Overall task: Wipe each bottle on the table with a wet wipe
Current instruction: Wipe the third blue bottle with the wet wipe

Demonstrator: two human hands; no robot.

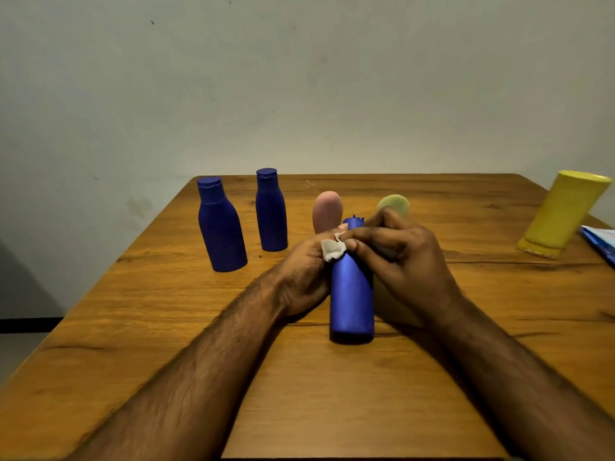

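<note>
Two dark blue bottles (222,224) (271,209) stand upright at far left of the surface (166,327). Centre: my left hand (304,274) pinches a white wet wipe (332,249) against the upright blue bottle (351,294); my right hand (402,261) grips its neck. Pink bottle (327,211) behind. Yellow bottle (562,214) far right.
</note>
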